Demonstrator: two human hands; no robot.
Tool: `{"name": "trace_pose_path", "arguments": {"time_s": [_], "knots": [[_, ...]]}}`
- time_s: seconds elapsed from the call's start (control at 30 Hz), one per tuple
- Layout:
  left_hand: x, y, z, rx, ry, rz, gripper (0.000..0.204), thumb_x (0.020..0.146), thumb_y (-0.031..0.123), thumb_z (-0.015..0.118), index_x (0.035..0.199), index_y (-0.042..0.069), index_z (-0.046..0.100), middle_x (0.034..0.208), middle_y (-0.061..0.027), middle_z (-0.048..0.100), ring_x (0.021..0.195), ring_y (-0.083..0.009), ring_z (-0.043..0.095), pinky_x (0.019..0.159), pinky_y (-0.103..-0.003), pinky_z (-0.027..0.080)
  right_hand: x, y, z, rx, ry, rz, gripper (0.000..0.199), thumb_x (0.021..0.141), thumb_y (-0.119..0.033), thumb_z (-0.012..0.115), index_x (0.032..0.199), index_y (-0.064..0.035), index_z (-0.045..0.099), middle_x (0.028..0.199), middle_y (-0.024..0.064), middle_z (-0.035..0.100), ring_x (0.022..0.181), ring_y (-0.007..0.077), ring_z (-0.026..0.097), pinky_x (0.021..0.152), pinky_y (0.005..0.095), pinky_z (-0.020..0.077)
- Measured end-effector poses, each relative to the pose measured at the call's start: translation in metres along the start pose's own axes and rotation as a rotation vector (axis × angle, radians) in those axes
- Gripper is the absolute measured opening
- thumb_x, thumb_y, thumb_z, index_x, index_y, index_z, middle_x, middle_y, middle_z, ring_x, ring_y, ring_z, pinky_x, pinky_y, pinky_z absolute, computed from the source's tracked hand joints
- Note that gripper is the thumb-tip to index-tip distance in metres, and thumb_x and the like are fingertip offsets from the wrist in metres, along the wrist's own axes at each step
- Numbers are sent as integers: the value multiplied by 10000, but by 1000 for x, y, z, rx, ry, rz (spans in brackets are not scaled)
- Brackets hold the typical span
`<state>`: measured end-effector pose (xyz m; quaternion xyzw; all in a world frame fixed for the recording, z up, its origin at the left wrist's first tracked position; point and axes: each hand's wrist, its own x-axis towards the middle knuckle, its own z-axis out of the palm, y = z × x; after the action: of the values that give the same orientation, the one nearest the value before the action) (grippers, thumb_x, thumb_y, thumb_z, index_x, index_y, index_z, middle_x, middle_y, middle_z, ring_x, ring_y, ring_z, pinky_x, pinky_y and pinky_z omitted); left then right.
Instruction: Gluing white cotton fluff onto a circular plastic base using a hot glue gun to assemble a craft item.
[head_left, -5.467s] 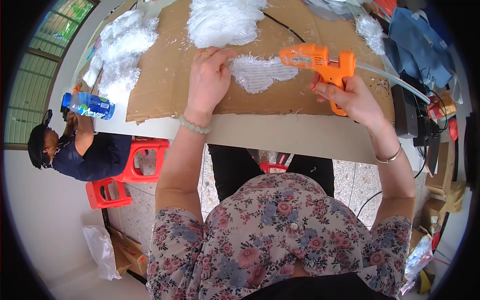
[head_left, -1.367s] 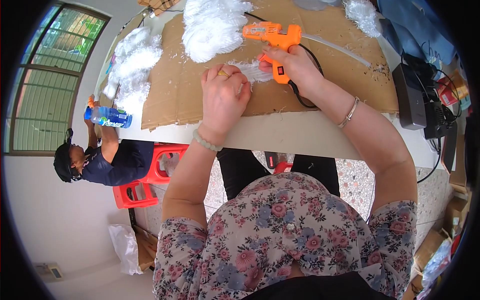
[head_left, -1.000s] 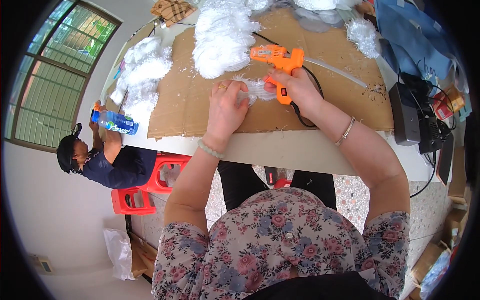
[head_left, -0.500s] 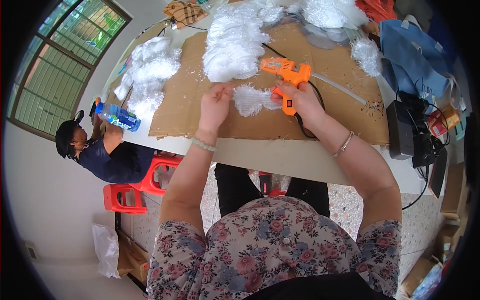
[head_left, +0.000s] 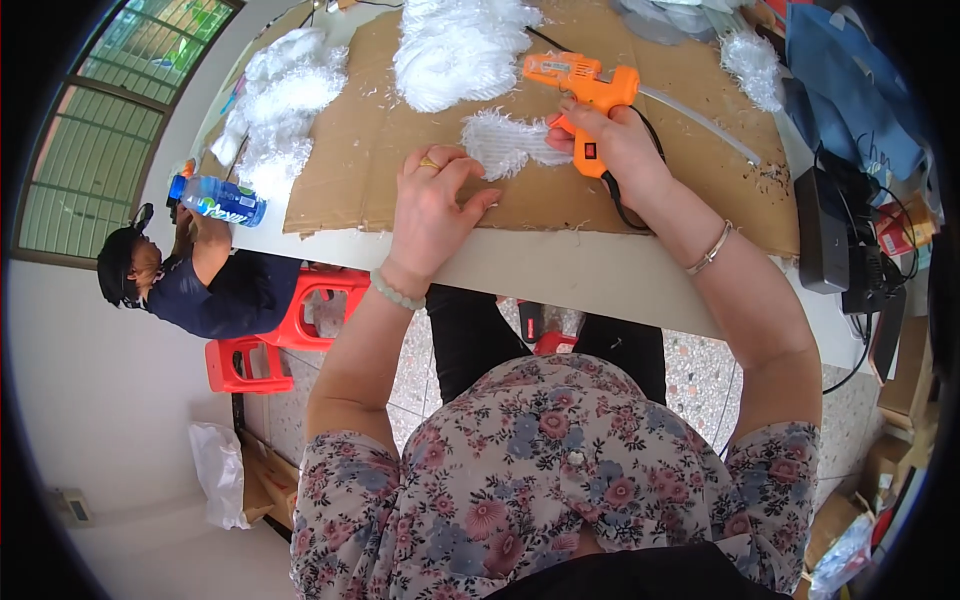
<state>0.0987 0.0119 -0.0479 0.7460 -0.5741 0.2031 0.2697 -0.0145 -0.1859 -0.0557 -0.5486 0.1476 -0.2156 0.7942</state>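
An orange hot glue gun is gripped in my right hand, its nozzle pointing left and a pale glue stick trailing from its back. Below the nozzle, a small fringed white fabric piece lies on the cardboard, with the fingers of my right hand at its right end. My left hand, a ring on one finger, hovers at the cardboard's near edge, left of the fabric piece. Its fingers are bent and its thumb stands apart, with nothing visible between them.
Cardboard covers much of the white table. Fluffy white bundles lie at the far middle and left. A blue-labelled bottle stands near a co-worker at left. Blue bags and a dark power box are at right.
My left hand has drawn back from the fabric piece toward the table's near edge, and its pinched fingers have parted. The right hand still grips the glue gun. The view has tilted slightly.
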Motion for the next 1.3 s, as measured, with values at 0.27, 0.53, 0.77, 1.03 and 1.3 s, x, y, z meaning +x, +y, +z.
{"name": "trace_pose_path", "arguments": {"time_s": [0.27,0.53,0.77,1.03,1.3], "knots": [[16,-7,16,23,-15,93,127,657,66,706,758,86,631,893,-28,591,962,-278,536,868,-419,385,-3,1,3,10,16,32,283,891,-229,587,1076,-19,539,952,83,623,825,153,628,763,281,509],[30,-19,29,-21,-6,-38,116,670,58,705,741,82,616,894,-72,603,919,-303,544,805,-405,427,-5,-2,4,-17,15,65,310,889,-231,595,1090,-3,532,954,85,623,821,153,629,755,280,510],[32,-37,13,-395,131,-528,137,826,143,642,835,7,632,799,-144,628,771,-289,600,684,-353,477,-5,-3,5,-26,5,51,320,889,-247,592,1096,-11,528,960,81,625,831,148,629,765,279,508],[6,-19,0,-44,-46,-174,141,751,164,705,798,41,652,820,-125,637,827,-311,580,765,-386,457,-2,-1,1,-38,15,41,297,900,-243,571,1092,-20,526,976,89,629,843,149,628,780,280,511],[18,-18,18,17,-20,-49,63,694,94,693,732,67,652,772,-97,622,830,-304,572,790,-415,437,-5,-1,5,-26,15,51,295,902,-239,570,1098,-22,522,974,88,630,847,154,632,772,280,510]]}}
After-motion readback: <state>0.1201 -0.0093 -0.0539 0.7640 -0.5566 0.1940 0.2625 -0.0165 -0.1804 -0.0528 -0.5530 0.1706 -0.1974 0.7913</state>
